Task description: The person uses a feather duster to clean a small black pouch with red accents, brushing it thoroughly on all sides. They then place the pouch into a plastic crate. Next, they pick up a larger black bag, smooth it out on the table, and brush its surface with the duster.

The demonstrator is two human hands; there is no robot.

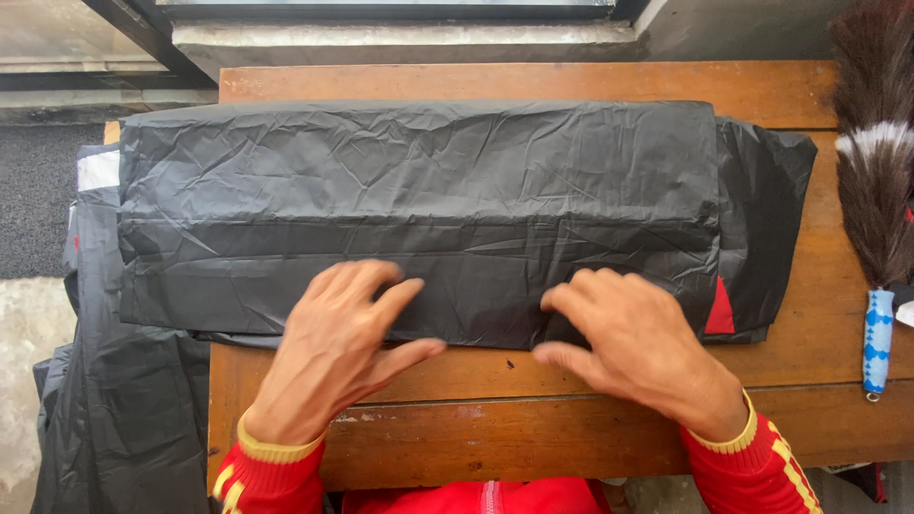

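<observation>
A folded black crinkled plastic garment (419, 200), like a raincoat, lies flat across a brown wooden table (533, 409). A small red patch (721, 311) shows at its lower right. My left hand (333, 347) rests flat on the garment's near edge, fingers spread. My right hand (628, 343) pinches the same near edge between thumb and fingers, a little to the right. Both arms wear red sleeves with yellow cuffs.
A feather duster (874, 171) with a blue-and-white handle lies along the table's right side. More black plastic fabric (124, 419) hangs off the table's left edge toward the floor. A window sill (400, 33) runs behind the table.
</observation>
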